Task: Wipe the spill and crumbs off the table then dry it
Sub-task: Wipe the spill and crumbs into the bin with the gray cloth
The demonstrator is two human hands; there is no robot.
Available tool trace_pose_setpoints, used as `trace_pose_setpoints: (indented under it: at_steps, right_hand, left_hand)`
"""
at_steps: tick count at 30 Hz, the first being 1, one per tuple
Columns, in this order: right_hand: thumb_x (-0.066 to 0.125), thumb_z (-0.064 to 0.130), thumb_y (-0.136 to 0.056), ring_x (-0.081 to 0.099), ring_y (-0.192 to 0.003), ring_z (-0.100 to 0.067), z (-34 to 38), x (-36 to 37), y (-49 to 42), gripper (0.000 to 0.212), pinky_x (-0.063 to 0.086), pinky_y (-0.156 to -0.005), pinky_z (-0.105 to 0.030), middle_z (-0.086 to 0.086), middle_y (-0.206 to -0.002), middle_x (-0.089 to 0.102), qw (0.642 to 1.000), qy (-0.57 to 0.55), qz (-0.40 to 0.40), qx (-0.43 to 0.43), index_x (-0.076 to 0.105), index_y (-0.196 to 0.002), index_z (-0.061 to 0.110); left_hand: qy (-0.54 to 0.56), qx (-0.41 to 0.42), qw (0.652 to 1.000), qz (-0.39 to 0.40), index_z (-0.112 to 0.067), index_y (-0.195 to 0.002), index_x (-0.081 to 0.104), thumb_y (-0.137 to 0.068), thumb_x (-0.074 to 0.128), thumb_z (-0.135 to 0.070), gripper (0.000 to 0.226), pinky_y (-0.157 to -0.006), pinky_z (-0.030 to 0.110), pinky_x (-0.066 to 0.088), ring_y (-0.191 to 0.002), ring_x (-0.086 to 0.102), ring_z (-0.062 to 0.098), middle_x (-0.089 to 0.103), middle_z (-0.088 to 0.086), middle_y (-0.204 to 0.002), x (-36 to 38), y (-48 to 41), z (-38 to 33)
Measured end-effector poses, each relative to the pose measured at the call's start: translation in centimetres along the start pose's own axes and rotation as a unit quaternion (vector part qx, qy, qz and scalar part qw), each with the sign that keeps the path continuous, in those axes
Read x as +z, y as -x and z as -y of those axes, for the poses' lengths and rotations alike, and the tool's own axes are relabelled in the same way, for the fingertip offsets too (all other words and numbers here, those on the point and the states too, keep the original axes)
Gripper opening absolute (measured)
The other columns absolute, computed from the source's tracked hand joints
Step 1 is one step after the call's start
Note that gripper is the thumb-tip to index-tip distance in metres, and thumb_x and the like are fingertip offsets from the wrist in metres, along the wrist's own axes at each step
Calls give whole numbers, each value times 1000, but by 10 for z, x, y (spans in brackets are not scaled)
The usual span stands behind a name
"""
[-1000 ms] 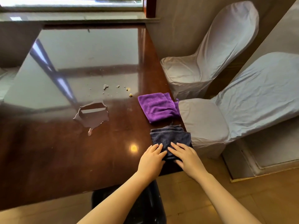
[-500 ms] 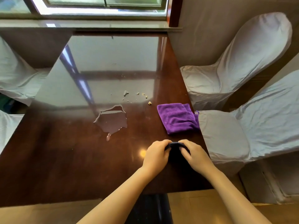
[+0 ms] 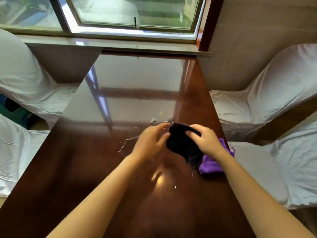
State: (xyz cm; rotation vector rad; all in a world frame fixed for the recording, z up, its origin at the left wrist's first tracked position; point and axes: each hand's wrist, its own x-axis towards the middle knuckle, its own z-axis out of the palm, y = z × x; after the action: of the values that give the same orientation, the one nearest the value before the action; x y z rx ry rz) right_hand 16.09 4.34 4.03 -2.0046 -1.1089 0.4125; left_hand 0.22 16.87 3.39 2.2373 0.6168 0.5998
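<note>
While lifted off the glossy bench [image 3: 96, 169], unlike half a second ago: dark cloth [image 3: 181, 143] bunched at 1 o'clock, clamped in right hand [image 3: 205, 140] grip; left hand [image 3: 149, 143] fingers apart beside it. Purple cloth [image 3: 212, 163] beneath. Spill edge [image 3: 127, 141] at 11 o'clock, crumbs [image 3: 153, 120] at 12.

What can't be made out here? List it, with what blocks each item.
Head view, the only one:
- Spill: mostly behind the left hand; only its left rim shows.
- Purple cloth: largely covered by the dark cloth and right hand.
- Crumbs: too small to count.
- Table: near edge cut off.
</note>
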Motion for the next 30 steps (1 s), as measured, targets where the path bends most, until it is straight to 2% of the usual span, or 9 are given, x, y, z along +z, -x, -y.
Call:
trace_pose_setpoints:
  at_steps: [5,9,12,15,17,21,24,26,30]
  right_hand:
    - [60,16,-87,61,-86,-25,3,-8,-79,11,35,-67,-24,-13,-93,70,990,39,-133,-14,65,-94,11]
    - [54,19,-90,58,-91,-33,-18,3,-123,15,41,-71,-33,-16,-98,64,975,124,-181,-22,62,-100,11]
    - [54,20,-90,52,-95,-38,-51,34,-137,20,44,-76,-42,-20,-100,60,967,214,-139,0,60,-99,4]
    - [54,27,-90,47,-110,-37,-91,71,-139,28,39,-93,-44,-19,-119,55,957,287,-19,42,58,-103,2]
    - [56,30,-89,37,-128,-34,-109,89,-139,31,30,-106,-44,-18,-136,46,963,261,26,60,55,-108,6]
    - [42,26,-96,22,-139,-32,-124,107,-145,43,18,-114,-45,-17,-149,31,981,162,-13,105,38,-135,9]
    - [35,25,-98,37,-130,-35,-122,114,-143,39,30,-107,-44,-22,-137,47,981,87,-79,152,43,-130,4]
    - [35,26,-98,52,-113,-37,-115,120,-138,34,39,-90,-38,-22,-113,60,980,35,-115,160,52,-117,3]
    - [36,26,-98,56,-100,-31,-100,132,-123,29,33,-77,-27,-11,-95,61,984,-11,-105,144,58,-106,9]
  left_hand:
    - [-120,-129,977,-116,-12,-132,47,-90,55,-20,44,-105,40,34,-126,45,30,52,17,-135,-55,15,107]
    - [-257,-285,921,-73,-21,-142,30,-92,48,-31,54,-112,54,18,-141,22,28,30,12,-151,-68,67,194]
    - [-303,-319,897,-30,-29,-143,19,-92,42,-40,57,-114,55,7,-144,11,22,21,4,-156,-59,89,226]
    - [-336,-320,886,-28,-32,-144,14,-92,35,-45,57,-114,53,2,-145,7,19,16,1,-157,-53,92,238]
    - [-346,-316,883,-31,-32,-144,14,-92,34,-46,57,-114,53,3,-145,7,18,15,0,-157,-51,93,241]
    - [-358,-305,881,-41,-28,-143,19,-94,29,-49,54,-113,56,6,-144,13,21,20,3,-155,-49,92,240]
    - [-366,-303,879,-32,-25,-142,22,-84,13,-54,65,-113,56,8,-143,17,24,23,6,-154,-50,91,238]
    - [-361,-303,881,-36,-24,-142,25,-84,17,-52,65,-112,58,9,-143,18,25,25,8,-153,-50,91,238]
    - [-361,-303,881,-34,-25,-142,23,-83,10,-54,68,-112,58,8,-143,16,25,24,8,-154,-50,91,237]
